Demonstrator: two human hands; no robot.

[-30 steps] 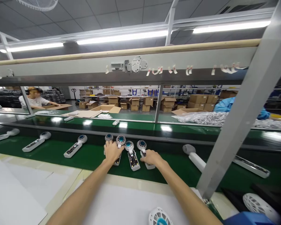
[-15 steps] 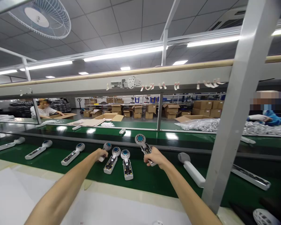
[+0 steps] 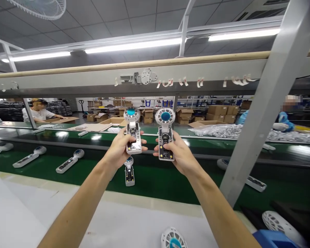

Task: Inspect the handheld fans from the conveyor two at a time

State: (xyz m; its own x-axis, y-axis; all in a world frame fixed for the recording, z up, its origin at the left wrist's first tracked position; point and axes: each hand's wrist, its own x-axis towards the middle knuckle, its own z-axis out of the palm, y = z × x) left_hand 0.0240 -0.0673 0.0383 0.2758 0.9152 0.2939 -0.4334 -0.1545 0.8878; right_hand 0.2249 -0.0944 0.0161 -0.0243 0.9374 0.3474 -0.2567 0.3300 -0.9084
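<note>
My left hand (image 3: pixel 120 145) is closed around a handheld fan (image 3: pixel 134 144) with a round white head, a blue centre and an exposed circuit board in its handle. My right hand (image 3: pixel 181 151) grips a second handheld fan (image 3: pixel 166 117) of the same kind, held upright beside the first with a gap between them. Both thumbs lie over the circuit boards. Below my left hand, another open-handled fan (image 3: pixel 129 175) lies on the green conveyor belt (image 3: pixel 155 186), its head partly covered. One more fan head (image 3: pixel 174 239) shows at the bottom edge, on the white work surface.
Several fans, such as this one (image 3: pixel 69 162), lie along the belt at left. A slanted metal post (image 3: pixel 258 103) stands close on the right. A blue object (image 3: pixel 274 239) is at the lower right. Two people work beyond the belt, near a pile of white parts (image 3: pixel 222 131) and cartons.
Both hands have lifted their fans off the belt and brought them up side by side, closer to me. The view has tilted down slightly, and a fan head now shows at the bottom edge.
</note>
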